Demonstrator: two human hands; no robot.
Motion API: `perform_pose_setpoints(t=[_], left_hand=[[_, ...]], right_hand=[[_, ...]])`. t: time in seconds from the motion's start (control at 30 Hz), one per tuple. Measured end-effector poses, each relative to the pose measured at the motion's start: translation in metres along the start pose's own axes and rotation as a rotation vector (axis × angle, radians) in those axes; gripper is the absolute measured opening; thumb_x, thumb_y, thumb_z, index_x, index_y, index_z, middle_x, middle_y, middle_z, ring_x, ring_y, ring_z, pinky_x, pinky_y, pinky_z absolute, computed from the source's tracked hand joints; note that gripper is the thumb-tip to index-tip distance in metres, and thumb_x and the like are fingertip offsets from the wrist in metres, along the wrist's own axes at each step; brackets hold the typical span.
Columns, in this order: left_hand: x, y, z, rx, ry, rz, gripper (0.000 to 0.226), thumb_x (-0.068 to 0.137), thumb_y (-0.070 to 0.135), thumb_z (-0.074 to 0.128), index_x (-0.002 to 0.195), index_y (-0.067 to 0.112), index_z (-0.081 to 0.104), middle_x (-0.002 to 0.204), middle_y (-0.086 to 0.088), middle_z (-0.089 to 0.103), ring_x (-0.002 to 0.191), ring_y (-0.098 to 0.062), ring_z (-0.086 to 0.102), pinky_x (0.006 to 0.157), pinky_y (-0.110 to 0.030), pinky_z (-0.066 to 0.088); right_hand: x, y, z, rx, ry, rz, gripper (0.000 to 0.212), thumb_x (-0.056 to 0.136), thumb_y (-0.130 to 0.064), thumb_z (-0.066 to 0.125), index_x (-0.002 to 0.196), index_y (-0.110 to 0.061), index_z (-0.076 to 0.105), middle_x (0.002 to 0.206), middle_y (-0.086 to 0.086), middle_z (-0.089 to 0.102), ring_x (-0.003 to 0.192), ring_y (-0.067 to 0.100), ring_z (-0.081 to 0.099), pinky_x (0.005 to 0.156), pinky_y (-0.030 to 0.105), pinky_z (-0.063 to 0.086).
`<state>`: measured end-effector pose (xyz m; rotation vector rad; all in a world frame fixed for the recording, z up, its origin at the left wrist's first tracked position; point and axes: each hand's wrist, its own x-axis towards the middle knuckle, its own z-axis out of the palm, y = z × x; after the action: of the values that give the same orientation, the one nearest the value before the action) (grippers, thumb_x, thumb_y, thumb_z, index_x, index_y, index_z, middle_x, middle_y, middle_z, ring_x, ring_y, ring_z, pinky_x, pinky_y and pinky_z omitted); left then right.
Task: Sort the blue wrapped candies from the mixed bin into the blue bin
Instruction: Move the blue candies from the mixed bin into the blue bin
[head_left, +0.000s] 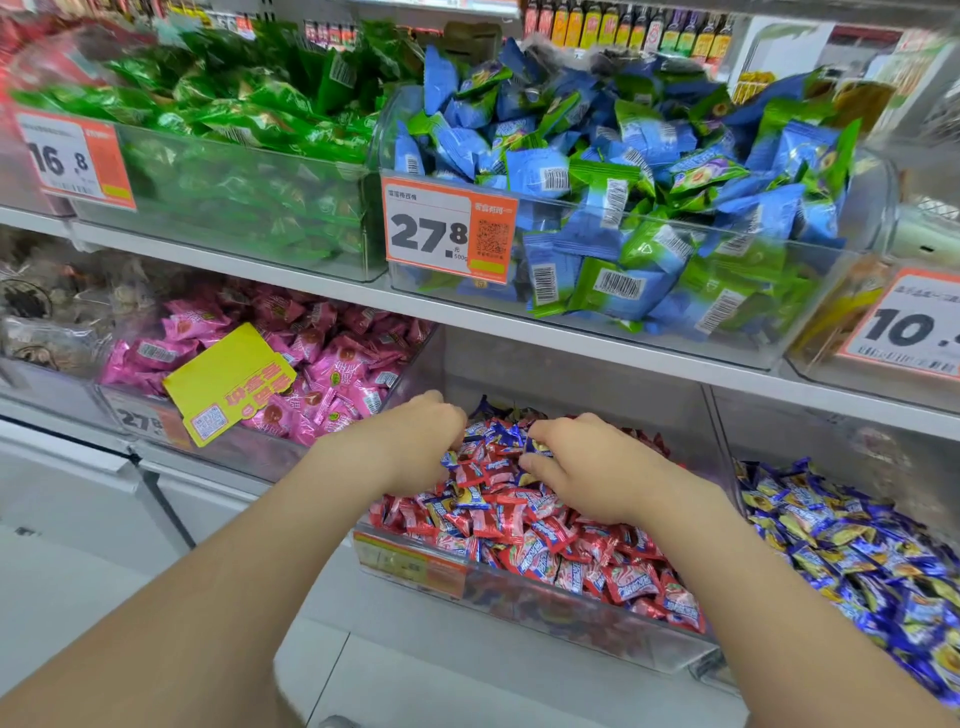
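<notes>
The mixed bin (524, 603) on the lower shelf holds mostly red wrapped candies (626, 579) with a few blue wrapped candies (470, 496) among them. Both my hands are down in this pile. My right hand (582, 467) pinches a blue and gold wrapped candy (537, 446) between thumb and forefinger. My left hand (421, 441) has its fingers curled down into the candies, and they are hidden from view. Right beside it stands the blue bin (831, 431), full of blue and yellow wrapped candies (852, 545).
A pink candy bin (249, 447) with a yellow tag sits to the left. On the upper shelf (597, 338) stand a green candy bin (234, 208) and a blue-green packet bin (675, 322) with orange price cards. White floor lies below.
</notes>
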<state>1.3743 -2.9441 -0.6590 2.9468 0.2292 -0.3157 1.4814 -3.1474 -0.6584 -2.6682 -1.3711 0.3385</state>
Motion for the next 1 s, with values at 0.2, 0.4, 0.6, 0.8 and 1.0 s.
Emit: perform_pose_setpoints(t=[0.2, 0.4, 0.6, 0.8, 1.0], left_hand=[[0.002, 0.003, -0.001, -0.037, 0.058, 0.024, 0.01, 0.104, 0.012, 0.047, 0.109, 0.01, 0.055, 0.11, -0.012, 0.059, 0.097, -0.03, 0.059, 0.086, -0.049, 0.055], [-0.006, 0.007, -0.009, -0.249, 0.107, 0.021, 0.047, 0.098, 0.052, 0.049, 0.075, 0.011, 0.05, 0.069, -0.004, 0.053, 0.062, -0.022, 0.046, 0.06, -0.035, 0.037], [-0.013, 0.007, -0.005, -0.244, -0.022, 0.085, 0.032, 0.086, 0.062, 0.075, 0.094, 0.032, 0.067, 0.091, 0.009, 0.061, 0.07, -0.006, 0.053, 0.063, -0.032, 0.042], [-0.007, 0.002, 0.0, -0.276, -0.1, 0.1, 0.034, 0.076, 0.06, 0.086, 0.104, 0.044, 0.074, 0.127, 0.013, 0.063, 0.1, -0.012, 0.066, 0.091, -0.042, 0.057], [-0.003, -0.001, 0.005, -0.261, -0.146, 0.097, 0.037, 0.082, 0.06, 0.08, 0.082, 0.026, 0.064, 0.093, 0.01, 0.067, 0.083, -0.014, 0.065, 0.067, -0.033, 0.048]], right_hand=[[0.001, -0.002, -0.007, -0.121, -0.006, 0.048, 0.064, 0.085, -0.082, 0.06, 0.097, -0.019, 0.059, 0.096, 0.001, 0.054, 0.094, 0.029, 0.057, 0.073, 0.039, 0.045], [-0.001, -0.002, -0.011, 0.079, 0.107, 0.019, 0.048, 0.1, -0.049, 0.06, 0.074, -0.009, 0.054, 0.07, 0.01, 0.058, 0.072, 0.025, 0.056, 0.068, 0.042, 0.05], [-0.013, -0.001, -0.021, 0.338, 0.329, 0.188, 0.063, 0.104, -0.053, 0.052, 0.069, -0.001, 0.049, 0.053, 0.01, 0.053, 0.05, 0.024, 0.05, 0.051, 0.03, 0.039], [-0.013, 0.013, -0.015, 0.755, 0.226, 0.19, 0.022, 0.103, -0.028, 0.066, 0.096, -0.007, 0.072, 0.067, 0.015, 0.073, 0.05, 0.026, 0.066, 0.052, 0.031, 0.05], [-0.004, 0.017, -0.008, 0.642, 0.301, 0.24, 0.038, 0.106, -0.05, 0.053, 0.088, -0.026, 0.077, 0.057, -0.009, 0.064, 0.046, 0.003, 0.054, 0.057, 0.027, 0.044]])
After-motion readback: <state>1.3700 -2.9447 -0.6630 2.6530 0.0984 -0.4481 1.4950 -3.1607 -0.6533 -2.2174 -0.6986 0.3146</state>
